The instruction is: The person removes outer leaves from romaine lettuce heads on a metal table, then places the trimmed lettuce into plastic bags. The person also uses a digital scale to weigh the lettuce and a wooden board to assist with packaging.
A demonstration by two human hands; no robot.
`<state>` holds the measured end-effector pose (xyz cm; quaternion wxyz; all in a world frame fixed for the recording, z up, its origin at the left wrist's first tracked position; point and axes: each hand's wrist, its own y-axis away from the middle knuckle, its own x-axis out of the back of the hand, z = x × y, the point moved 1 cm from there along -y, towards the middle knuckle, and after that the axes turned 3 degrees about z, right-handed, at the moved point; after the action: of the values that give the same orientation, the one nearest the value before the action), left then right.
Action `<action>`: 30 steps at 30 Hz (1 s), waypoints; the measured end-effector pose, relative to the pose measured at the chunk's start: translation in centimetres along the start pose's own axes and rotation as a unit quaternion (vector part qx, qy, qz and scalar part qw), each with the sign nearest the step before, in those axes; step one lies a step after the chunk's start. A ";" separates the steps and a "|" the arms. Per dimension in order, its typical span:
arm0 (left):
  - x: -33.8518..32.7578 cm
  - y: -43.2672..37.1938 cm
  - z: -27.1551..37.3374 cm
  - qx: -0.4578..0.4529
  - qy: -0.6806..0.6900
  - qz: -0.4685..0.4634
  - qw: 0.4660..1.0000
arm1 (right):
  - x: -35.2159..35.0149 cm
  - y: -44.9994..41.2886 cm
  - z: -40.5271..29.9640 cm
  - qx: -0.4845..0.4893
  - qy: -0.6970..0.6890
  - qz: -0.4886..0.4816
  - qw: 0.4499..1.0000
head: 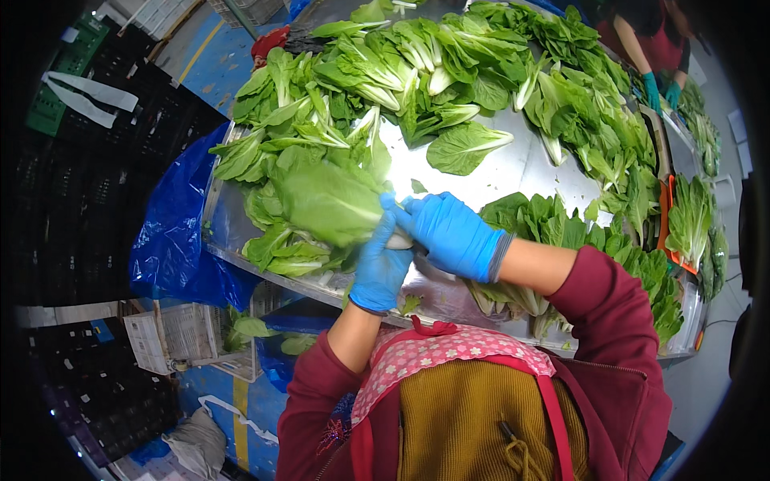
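My left hand (pixel 382 264), in a blue glove, is closed around the pale base of a leafy green head (pixel 331 204), whose leaves point to the left and look blurred. My right hand (pixel 454 234), gloved too, touches the same base from the right with its fingers bent; whether it grips a leaf I cannot tell. Loose leafy greens (pixel 421 60) are heaped along the far and left parts of the metal table (pixel 529 168). A single leaf (pixel 466 147) lies beyond my hands. More heads (pixel 535 222) lie in a row to the right, partly under my right forearm.
Blue plastic sheeting (pixel 174 222) hangs at the table's left edge. A white plastic crate (pixel 186 337) with leaves stands below it. Black crates (pixel 78 210) are stacked at the far left. A co-worker's green-gloved hands (pixel 662 93) are at the upper right, near an orange-edged tray (pixel 666 222).
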<state>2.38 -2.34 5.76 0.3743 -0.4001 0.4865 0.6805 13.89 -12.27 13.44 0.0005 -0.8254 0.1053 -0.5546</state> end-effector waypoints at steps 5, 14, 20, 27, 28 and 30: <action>2.9 0.3 1.2 0.015 0.001 0.027 1.000 | 3.0 -0.1 12.5 -0.167 0.130 0.073 0.975; 1.9 1.9 1.8 -0.003 -0.003 -0.005 1.000 | 0.6 2.0 21.9 -0.304 0.089 -0.169 0.933; 0.8 3.0 1.6 0.002 0.055 -0.010 0.998 | 7.4 1.3 11.3 -0.311 -0.574 -0.097 0.751; -1.7 4.0 0.9 0.015 0.051 -0.086 0.995 | 5.7 2.0 3.1 -0.275 -0.617 -0.035 0.736; -2.3 4.1 0.8 0.033 0.047 -0.093 0.994 | 4.4 1.9 2.2 -0.251 -0.666 -0.038 0.701; -1.9 4.3 0.5 0.036 0.054 -0.085 0.994 | 3.2 2.7 0.4 -0.268 -0.665 -0.036 0.696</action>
<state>-0.84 -3.20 9.16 0.4181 -0.4627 0.4945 0.6055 14.93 -15.51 15.95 -0.1710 -0.9472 0.1921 0.1916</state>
